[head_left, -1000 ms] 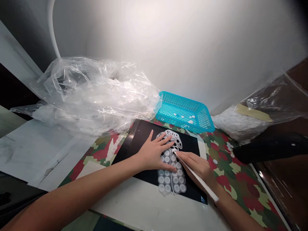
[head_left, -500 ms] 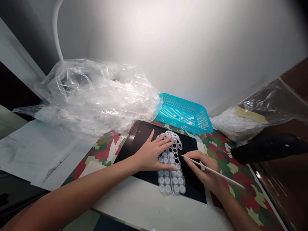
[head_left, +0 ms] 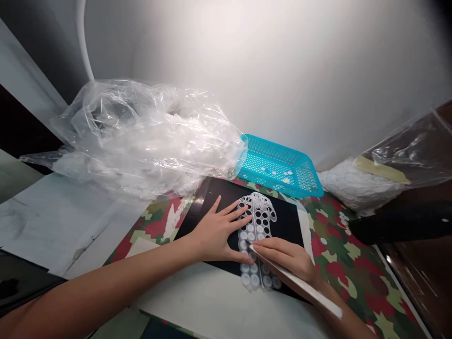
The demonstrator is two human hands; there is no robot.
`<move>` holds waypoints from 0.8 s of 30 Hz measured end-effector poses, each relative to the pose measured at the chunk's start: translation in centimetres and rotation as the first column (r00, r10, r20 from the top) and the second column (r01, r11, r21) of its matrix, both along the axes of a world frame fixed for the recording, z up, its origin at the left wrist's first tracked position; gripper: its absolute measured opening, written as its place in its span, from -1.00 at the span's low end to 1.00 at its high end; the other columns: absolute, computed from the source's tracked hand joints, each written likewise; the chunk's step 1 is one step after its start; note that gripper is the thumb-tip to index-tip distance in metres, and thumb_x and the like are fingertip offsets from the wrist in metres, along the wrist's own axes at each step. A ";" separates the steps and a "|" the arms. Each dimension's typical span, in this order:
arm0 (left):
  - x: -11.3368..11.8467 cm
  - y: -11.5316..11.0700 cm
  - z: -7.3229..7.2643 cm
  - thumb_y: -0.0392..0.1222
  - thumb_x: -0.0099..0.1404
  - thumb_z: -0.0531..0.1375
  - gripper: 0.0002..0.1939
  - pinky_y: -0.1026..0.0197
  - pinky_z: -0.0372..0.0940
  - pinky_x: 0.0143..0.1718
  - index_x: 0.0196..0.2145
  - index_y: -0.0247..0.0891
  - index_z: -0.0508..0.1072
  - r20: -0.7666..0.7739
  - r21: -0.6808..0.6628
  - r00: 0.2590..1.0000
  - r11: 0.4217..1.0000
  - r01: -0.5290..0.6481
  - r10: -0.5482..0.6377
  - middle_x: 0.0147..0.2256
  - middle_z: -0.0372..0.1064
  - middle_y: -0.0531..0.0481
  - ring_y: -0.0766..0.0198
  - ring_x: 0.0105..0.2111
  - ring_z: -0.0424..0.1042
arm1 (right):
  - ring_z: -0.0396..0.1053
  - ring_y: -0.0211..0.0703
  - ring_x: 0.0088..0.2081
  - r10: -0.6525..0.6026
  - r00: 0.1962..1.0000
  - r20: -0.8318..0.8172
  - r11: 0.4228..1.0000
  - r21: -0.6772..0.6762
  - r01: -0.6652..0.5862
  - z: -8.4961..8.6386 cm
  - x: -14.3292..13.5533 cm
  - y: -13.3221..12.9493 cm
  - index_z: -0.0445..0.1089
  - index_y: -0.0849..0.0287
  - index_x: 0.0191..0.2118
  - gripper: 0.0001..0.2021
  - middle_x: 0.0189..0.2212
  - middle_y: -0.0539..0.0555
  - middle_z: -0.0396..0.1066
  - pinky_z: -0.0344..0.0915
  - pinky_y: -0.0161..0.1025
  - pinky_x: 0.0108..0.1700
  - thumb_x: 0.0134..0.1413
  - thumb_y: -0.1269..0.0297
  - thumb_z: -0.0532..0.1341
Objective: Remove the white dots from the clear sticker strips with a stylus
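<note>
A translucent white sheet of round pieces (head_left: 254, 281) lies on a black mat (head_left: 289, 221). Its upper part shows round holes, and its far end is crumpled. My left hand (head_left: 215, 235) is spread over the sheet's left side, fingertips on the holed part and thumb on the discs lower down. Pinched in my right hand (head_left: 294, 261) is a thin white stick (head_left: 318, 294), its tip at the discs between my left thumb and fingers. My right hand covers part of the sheet's right side.
A blue basket (head_left: 282, 165) with several small white discs stands behind the mat. A big clear bag of white material (head_left: 148, 146) is at the back left, another bag (head_left: 363, 183) at the right. A black object (head_left: 406, 223) juts in from the right.
My right hand has moved left and nearer, carrying the stick tip from the sheet's right edge to its left columns. My left hand stays spread. The view has shifted slightly.
</note>
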State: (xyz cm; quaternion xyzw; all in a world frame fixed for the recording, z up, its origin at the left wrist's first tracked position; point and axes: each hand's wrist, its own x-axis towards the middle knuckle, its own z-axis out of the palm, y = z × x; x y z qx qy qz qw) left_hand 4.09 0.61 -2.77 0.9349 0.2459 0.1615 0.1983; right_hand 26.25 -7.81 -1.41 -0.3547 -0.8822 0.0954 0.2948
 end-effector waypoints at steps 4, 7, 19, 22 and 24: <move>-0.1 0.0 -0.3 0.40 0.13 0.06 -0.14 -0.25 -0.53 0.26 0.27 -0.08 0.04 0.000 0.018 1.000 1.000 -0.002 0.002 0.29 -0.09 -0.03 -0.05 0.30 -0.14 | 0.50 -0.14 -0.15 -0.004 0.999 0.035 0.999 0.035 0.003 -0.4 0.2 -0.1 0.33 0.14 0.10 -0.66 -0.19 0.18 0.52 0.46 -0.32 -0.19 0.23 0.43 0.09; -0.1 0.0 -0.4 0.40 0.13 0.06 -0.14 -0.26 -0.55 0.25 0.27 -0.08 0.05 -0.003 0.011 1.000 1.000 -0.003 0.003 0.29 -0.09 -0.03 -0.05 0.30 -0.13 | 0.51 -0.13 -0.17 -0.009 0.999 0.050 0.998 0.056 0.006 -0.5 0.0 0.0 0.33 0.14 0.10 -0.66 -0.20 0.18 0.53 0.47 -0.30 -0.20 0.23 0.43 0.09; 0.1 0.0 -0.3 0.44 0.11 0.02 -0.10 -0.25 -0.67 0.22 0.27 -0.09 0.03 -0.019 -0.043 1.000 0.999 -0.009 0.008 0.30 -0.14 0.00 -0.01 0.31 -0.19 | 0.44 -0.04 -0.02 -0.088 0.980 0.178 0.968 0.248 0.042 -0.9 -0.8 -1.1 0.16 0.33 0.22 -0.50 -0.03 0.33 0.44 0.47 -0.22 -0.08 0.16 0.56 0.16; 0.1 0.0 -0.3 0.44 0.12 0.02 -0.10 -0.24 -0.69 0.22 0.28 -0.09 0.02 -0.020 -0.040 1.000 0.999 -0.010 0.009 0.30 -0.16 -0.01 0.00 0.32 -0.21 | 0.44 -0.05 -0.02 -0.121 0.981 0.155 0.964 0.254 0.079 -1.1 -0.6 -1.2 0.15 0.32 0.23 -0.50 0.00 0.33 0.42 0.47 -0.26 -0.07 0.17 0.57 0.13; 0.2 0.0 -0.3 0.43 0.13 0.02 -0.10 -0.24 -0.69 0.22 0.28 -0.09 0.00 -0.021 -0.033 1.000 0.999 -0.012 0.012 0.30 -0.16 0.00 -0.01 0.32 -0.22 | 0.46 -0.07 -0.05 -0.146 0.980 0.137 0.962 0.249 0.109 -1.2 -0.5 -1.2 0.16 0.29 0.23 -0.51 0.01 0.30 0.42 0.47 -0.29 -0.09 0.18 0.56 0.10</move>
